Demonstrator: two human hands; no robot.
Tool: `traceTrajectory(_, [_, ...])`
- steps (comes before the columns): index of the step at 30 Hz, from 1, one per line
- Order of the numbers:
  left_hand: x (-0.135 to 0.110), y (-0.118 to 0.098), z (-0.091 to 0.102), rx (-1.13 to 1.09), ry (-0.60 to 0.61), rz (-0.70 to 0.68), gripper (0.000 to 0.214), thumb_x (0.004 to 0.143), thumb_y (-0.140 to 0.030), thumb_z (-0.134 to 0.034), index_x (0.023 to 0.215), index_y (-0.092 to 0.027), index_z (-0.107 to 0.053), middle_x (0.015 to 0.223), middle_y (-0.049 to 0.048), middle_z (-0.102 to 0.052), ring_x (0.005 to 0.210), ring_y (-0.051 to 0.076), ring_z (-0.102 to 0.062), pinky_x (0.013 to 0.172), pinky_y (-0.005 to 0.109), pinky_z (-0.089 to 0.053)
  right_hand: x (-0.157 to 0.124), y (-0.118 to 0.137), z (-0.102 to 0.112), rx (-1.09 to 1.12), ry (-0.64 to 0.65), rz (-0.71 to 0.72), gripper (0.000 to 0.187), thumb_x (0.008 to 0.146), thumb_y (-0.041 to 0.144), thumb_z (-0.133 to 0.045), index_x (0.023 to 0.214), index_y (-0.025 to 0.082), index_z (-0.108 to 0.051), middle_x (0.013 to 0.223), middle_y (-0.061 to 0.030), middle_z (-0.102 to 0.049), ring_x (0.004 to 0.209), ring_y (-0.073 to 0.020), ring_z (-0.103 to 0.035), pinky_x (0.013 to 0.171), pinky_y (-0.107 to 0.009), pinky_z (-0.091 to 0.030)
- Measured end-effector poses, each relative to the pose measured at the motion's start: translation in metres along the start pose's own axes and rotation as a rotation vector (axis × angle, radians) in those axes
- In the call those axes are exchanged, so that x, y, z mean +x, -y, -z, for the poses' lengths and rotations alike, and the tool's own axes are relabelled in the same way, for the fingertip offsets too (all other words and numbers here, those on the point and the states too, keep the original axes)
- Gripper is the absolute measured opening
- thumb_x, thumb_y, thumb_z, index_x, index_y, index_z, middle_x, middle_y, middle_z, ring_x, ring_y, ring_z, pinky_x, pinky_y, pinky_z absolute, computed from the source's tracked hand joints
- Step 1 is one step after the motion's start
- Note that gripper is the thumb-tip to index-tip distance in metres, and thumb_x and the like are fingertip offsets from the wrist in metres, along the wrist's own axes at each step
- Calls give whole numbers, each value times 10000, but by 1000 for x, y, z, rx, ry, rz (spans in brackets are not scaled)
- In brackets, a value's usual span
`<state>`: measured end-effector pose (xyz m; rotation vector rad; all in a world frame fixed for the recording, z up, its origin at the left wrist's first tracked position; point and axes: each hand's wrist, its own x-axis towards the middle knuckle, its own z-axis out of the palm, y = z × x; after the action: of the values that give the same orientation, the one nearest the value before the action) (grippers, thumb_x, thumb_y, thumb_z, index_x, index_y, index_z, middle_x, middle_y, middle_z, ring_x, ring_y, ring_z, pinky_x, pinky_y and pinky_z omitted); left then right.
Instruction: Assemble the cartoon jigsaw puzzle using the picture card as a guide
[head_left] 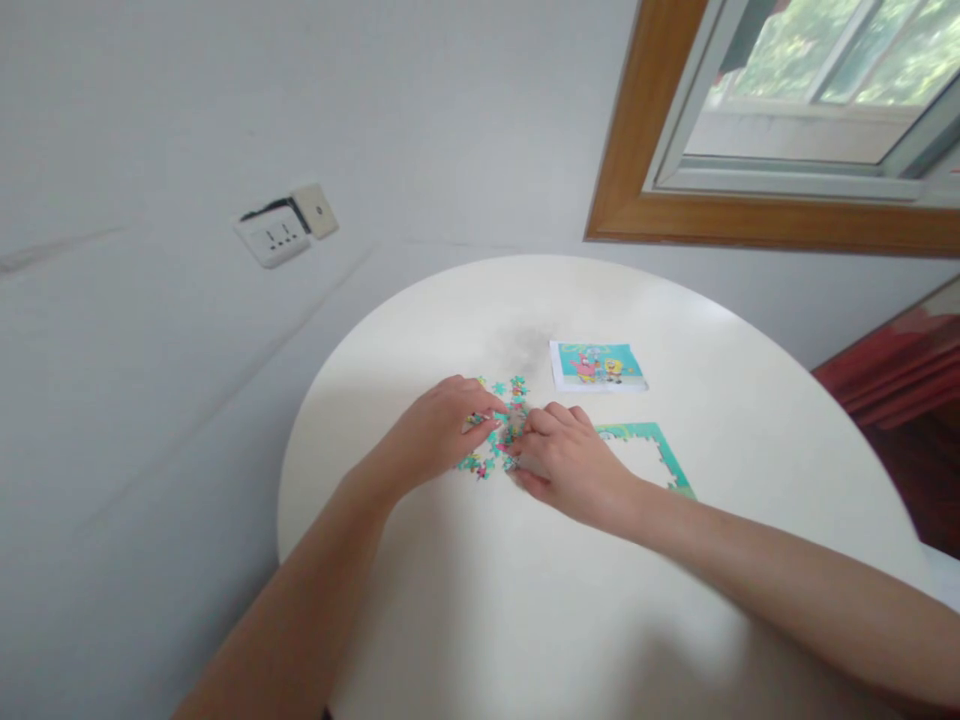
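Observation:
A loose heap of small jigsaw puzzle pieces [519,388], teal with bits of pink and yellow, lies on the white table between my hands. My left hand [450,425] rests at the heap's left side, thumb and forefinger apart and touching the pieces. From the right, my right hand [562,455] reaches in with its fingers curled down among the pieces. Whatever its fingertips grip is hidden. Beyond my right wrist lies a teal puzzle border [671,455] with a white middle, its near part covered by my hand and forearm.
A picture card [600,366] with pink and yellow cartoon figures lies behind the border. The round white table [450,310] stands against a wall with a socket [274,235]. A wood-framed window [750,215] is at upper right, with red fabric [900,370] below it.

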<state>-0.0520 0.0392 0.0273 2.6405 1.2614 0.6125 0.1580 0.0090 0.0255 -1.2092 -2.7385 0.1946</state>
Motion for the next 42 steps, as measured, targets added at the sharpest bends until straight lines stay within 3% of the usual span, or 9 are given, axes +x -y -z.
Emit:
traceTrajectory(4, [0,-1,1,-41,-6,-28,160,856,-161,-581,951,-184,-707,946,43,-726,951,204,-634,978,376,-451,0,-3,-1,94,23,1,200,869,290,-633,1045,228,-704,1024,-63,-618,1011,-234,-500,794,-360,-334])
traceTrajectory(10, [0,-7,5,-92,157,-66,158,829,-157,-596,879,-221,-732,808,10,-655,844,181,-596,840,320,-457,0,-9,-3,211,-5,19,195,819,219,-660,1012,228,-689,1044,-57,-622,1044,-241,-503,809,-355,-338])
traceTrajectory(22, [-4,-10,3,-143,321,-40,53,829,-233,-669,864,-224,-708,909,20,-627,918,181,-575,829,288,-431,-4,-10,-5,238,-64,67,188,801,154,-621,972,224,-654,1012,-37,-663,996,-219,-541,788,-332,-312])
traceTrajectory(28, [0,-13,-2,-158,362,-70,99,866,-203,-617,817,-228,-699,844,-5,-640,875,165,-583,829,287,-414,-4,-7,-4,245,-101,80,95,850,151,-567,906,206,-621,919,-31,-686,929,-197,-558,773,-320,-293])
traceTrajectory(33, [2,-11,1,-231,294,-59,138,890,-242,-568,821,-215,-685,851,7,-620,835,155,-574,775,268,-443,-3,-13,1,294,-152,63,104,835,139,-587,907,204,-624,896,-29,-688,918,-199,-571,777,-310,-310])
traceTrajectory(37, [4,-20,3,-320,154,-18,183,910,-315,-546,835,-195,-662,819,18,-598,799,152,-561,706,255,-461,-6,-25,21,480,-201,80,133,824,113,-597,908,197,-655,821,0,-673,832,-152,-588,775,-273,-385])
traceTrajectory(42, [11,-39,-13,-352,-53,-59,204,952,-301,-471,958,-199,-648,922,43,-637,925,179,-579,870,334,-468,-31,-55,45,677,-197,-8,88,816,160,-616,865,188,-684,792,0,-670,765,-128,-596,736,-251,-453])
